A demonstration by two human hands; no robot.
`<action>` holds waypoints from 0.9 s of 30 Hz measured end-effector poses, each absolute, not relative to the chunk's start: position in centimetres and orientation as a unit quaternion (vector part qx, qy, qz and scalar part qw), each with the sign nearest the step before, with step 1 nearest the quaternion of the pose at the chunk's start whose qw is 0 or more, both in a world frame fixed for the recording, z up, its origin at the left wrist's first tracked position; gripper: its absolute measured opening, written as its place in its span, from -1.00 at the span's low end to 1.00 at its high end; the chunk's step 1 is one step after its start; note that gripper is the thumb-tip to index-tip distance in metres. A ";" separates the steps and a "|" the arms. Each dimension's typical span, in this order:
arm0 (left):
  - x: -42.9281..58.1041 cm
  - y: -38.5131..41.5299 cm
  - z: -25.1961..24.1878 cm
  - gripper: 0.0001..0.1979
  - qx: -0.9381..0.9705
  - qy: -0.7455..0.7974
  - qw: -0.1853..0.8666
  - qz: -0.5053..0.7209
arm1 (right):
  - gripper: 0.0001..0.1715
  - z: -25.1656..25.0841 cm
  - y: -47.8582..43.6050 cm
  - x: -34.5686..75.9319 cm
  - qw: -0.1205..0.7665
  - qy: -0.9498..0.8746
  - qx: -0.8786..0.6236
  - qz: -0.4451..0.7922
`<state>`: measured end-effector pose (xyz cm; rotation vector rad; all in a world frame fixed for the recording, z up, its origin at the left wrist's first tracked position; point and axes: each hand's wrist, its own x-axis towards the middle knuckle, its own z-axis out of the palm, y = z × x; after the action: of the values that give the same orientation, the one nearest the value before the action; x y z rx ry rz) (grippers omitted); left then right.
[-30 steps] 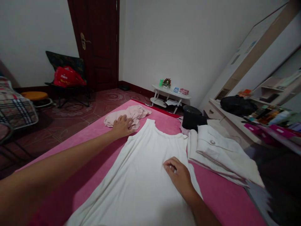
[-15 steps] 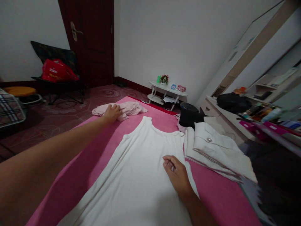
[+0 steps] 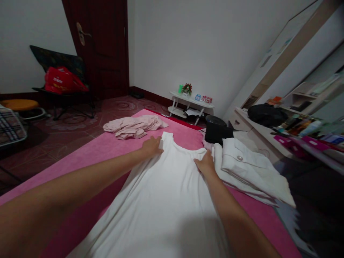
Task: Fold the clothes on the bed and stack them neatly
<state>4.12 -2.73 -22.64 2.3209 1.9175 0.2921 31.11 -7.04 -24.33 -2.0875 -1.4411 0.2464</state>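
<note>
A white sleeveless top (image 3: 172,193) lies spread out on the pink bedspread (image 3: 185,134), its neckline at the far end. My left hand (image 3: 152,147) grips the top's left edge just below the shoulder strap, thumb over the cloth. On the opposite side my right hand (image 3: 206,164) is closed on the edge by the other shoulder; its fingertips are partly hidden. Beyond my left hand sits a crumpled pale pink garment (image 3: 134,125), untouched. Folded white clothes (image 3: 249,165) with a round button are stacked right of my right hand.
A black box-like item (image 3: 218,133) stands behind the folded stack. On the right is a dresser (image 3: 258,138) with a black bag and bottles. A small white table (image 3: 192,99) is by the wall. A chair holds a red bag (image 3: 63,80) near the door.
My left hand has left the pink garment and come right to the top's left shoulder. My right hand has moved forward from the middle of the top to its right shoulder.
</note>
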 end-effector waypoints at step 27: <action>-3.0 -7.7 -23.0 -0.72 0.912 0.367 -0.031 0.178 | -0.65 -23.7 -15.3 33.7 0.282 -0.767 -0.547 0.184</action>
<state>-2.97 -7.69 -22.97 2.9243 1.1778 0.5691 33.66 -15.28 -23.66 -1.4650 -2.0534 0.4930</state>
